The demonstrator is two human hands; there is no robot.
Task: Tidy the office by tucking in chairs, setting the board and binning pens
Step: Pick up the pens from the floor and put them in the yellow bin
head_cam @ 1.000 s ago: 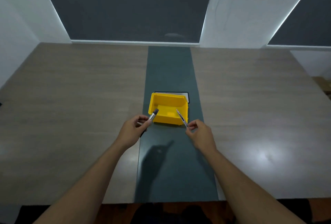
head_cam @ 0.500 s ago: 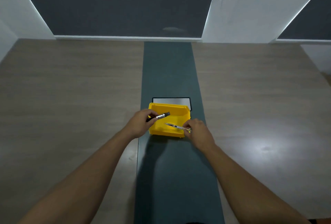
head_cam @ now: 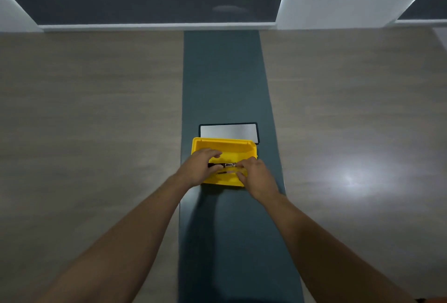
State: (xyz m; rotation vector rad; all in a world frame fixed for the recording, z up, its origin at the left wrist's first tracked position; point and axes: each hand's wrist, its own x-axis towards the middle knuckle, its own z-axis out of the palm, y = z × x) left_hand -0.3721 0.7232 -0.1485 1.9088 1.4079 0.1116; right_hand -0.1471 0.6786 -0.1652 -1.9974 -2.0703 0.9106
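A yellow bin [head_cam: 226,144] stands on the dark green strip down the middle of the table. Both my hands are lowered into it. My left hand [head_cam: 199,168] is at the bin's left side with its fingers spread. A dark marker with a silver band [head_cam: 223,165] lies crosswise just under those fingers, its left end hidden by the hand. My right hand [head_cam: 257,175] is at the bin's right side, finger and thumb apart. A thin silver pen [head_cam: 228,171] shows as a blur between them, low in the bin.
A flat grey panel with a black frame [head_cam: 228,130] is set into the green strip [head_cam: 225,80] right behind the bin. Wood-look table top [head_cam: 96,121] spreads to both sides. Dark window blinds and white wall pillars stand beyond the far edge.
Both hands have come down from above the bin's front edge into the bin. The marker and the thin pen turned crosswise and sank inside, and the fingers have loosened.
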